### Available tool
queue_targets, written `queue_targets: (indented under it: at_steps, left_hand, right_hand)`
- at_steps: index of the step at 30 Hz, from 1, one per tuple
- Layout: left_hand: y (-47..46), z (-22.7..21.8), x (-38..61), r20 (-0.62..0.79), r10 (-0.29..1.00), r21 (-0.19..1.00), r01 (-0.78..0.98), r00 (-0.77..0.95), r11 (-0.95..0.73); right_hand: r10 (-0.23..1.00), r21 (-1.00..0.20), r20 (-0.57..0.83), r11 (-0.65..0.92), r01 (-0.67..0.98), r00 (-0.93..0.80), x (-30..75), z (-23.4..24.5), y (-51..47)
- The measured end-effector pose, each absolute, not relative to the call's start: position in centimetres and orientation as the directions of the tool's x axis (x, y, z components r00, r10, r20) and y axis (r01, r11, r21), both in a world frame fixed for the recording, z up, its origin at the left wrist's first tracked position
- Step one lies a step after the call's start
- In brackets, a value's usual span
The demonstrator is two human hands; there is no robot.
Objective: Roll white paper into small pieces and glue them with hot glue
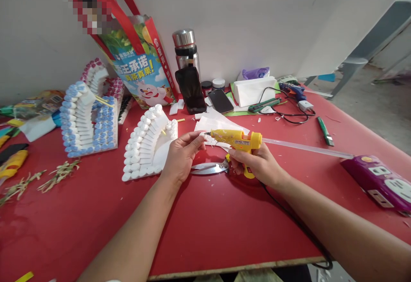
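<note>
In my right hand [257, 162] is a yellow glue gun [236, 138], its nozzle pointing left and a long clear glue stick [305, 148] sticking out of its back. The nozzle meets a small white piece [203, 135] pinched between the thumb and fingers of my left hand [186, 151]; most of that piece is hidden by the fingers. Just left of my left hand stands a white curved model [141, 145] built of rounded white pieces. Under the glue gun lie scissors [210, 168] with their metal blades pointing left.
A blue-and-white model [90, 123] and a pink one [94, 74] stand left. Behind are a shopping bag [141, 68], a steel flask [186, 46] and two phones [191, 89]. A green cutter [325, 131] and a purple power strip [379, 183] lie right. The cord [298, 222] crosses the table's front edge.
</note>
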State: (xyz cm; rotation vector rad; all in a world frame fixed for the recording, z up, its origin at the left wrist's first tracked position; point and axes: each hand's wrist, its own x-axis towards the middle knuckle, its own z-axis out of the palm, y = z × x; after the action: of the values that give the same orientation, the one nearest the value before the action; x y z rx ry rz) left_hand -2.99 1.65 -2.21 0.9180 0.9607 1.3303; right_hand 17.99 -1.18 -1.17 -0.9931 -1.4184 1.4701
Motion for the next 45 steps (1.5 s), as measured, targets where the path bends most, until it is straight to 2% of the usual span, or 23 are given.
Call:
queue_targets:
  at_steps: [10,22,45]
  left_hand:
    - [1.55,-1.94,-2.66,-0.087,0.996,0.911,-0.403,0.028,0.091]
    - [1.55,-1.88,-2.8,-0.096,0.995,0.897,-0.431,0.028,0.099]
    - [1.55,-1.87,-2.64,-0.082,0.997,0.906,-0.416,0.008,0.078]
  right_hand:
    - [0.947,-0.997,0.02,0.041,0.059,-0.321,18.17,-1.26,-1.18]
    - [0.949,-0.992,-0.024,0.017,0.126,-0.314,18.27,-1.16,-1.26]
    - [0.944,-0.995,0.031,0.061,0.081,-0.328,18.48,-1.86,-1.04]
